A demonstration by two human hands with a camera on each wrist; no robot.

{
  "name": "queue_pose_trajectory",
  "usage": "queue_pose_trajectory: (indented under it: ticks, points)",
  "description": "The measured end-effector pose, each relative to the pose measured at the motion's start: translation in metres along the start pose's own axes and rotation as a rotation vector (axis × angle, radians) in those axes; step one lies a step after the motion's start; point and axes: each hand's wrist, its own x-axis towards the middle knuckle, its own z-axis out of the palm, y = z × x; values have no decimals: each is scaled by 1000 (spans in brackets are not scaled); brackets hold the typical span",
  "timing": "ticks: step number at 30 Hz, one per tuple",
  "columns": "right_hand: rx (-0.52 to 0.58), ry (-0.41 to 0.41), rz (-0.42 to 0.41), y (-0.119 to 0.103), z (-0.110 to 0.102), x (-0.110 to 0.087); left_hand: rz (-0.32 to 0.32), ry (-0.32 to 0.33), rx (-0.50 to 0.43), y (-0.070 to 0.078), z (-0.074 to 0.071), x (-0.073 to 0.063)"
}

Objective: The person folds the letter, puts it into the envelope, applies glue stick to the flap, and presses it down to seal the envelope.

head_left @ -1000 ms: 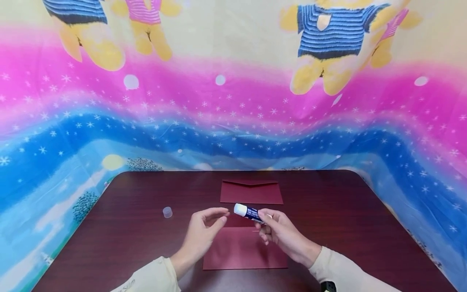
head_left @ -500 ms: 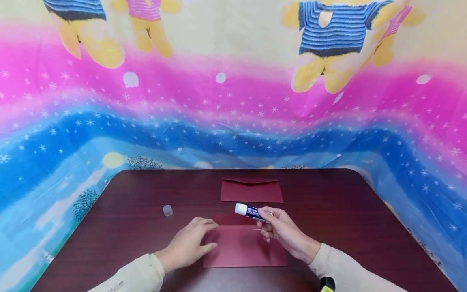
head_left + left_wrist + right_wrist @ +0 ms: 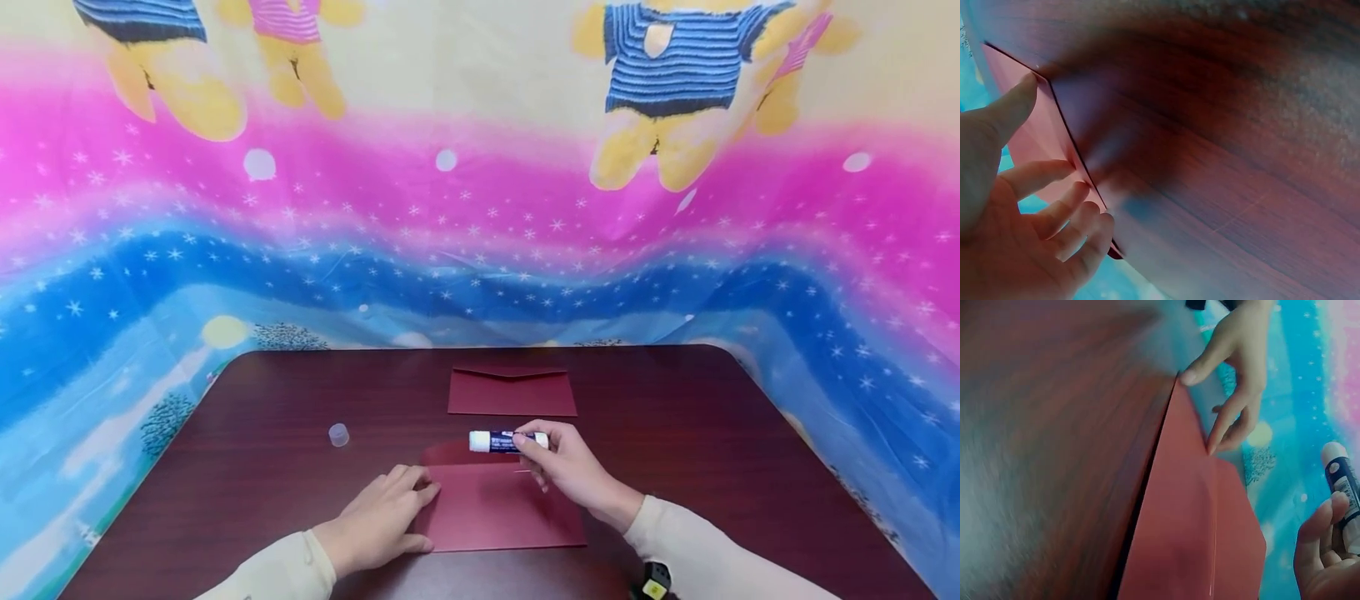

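In the head view, a dark red envelope (image 3: 502, 512) lies in front of me with its flap (image 3: 447, 454) folded out on the far side. My left hand (image 3: 378, 518) rests at the envelope's left edge, thumb and fingertips touching it; the left wrist view shows the fingers slightly bent and spread on the paper. Above the envelope, my right hand (image 3: 573, 473) holds a glue stick (image 3: 498, 442) between thumb and fingers. The stick is level, its uncapped white end pointing left. It stays apart from the paper in the right wrist view, where the glue stick (image 3: 1341, 481) shows at the right.
A second red envelope (image 3: 513, 396) lies farther back, its flap slightly raised. The small clear cap (image 3: 339, 435) stands on the dark wooden table (image 3: 247, 467), left of the near envelope. A patterned curtain (image 3: 405, 250) hangs around the table's far and side edges.
My left hand has moved left and down from near the glue stick's tip onto the envelope's left edge. The glue stick, still in my right hand, has turned from tilted to level.
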Motion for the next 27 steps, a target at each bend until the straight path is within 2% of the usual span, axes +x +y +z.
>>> queue_pose_trajectory:
  ticks: [3,6,15,21,27]
  points:
    - [-119,0,-85,3,3,5,10,9,22,-1,1,-1]
    - [-209,13,-132,4,6,10,21,8,36,0,1,-1]
    - [-398,33,-161,-1,20,23,22,-9,60,2,0,0]
    - [-515,12,-202,-3,32,30,13,-15,58,3,0,0]
    - [-629,-15,-190,-6,40,37,20,-16,64,4,0,1]
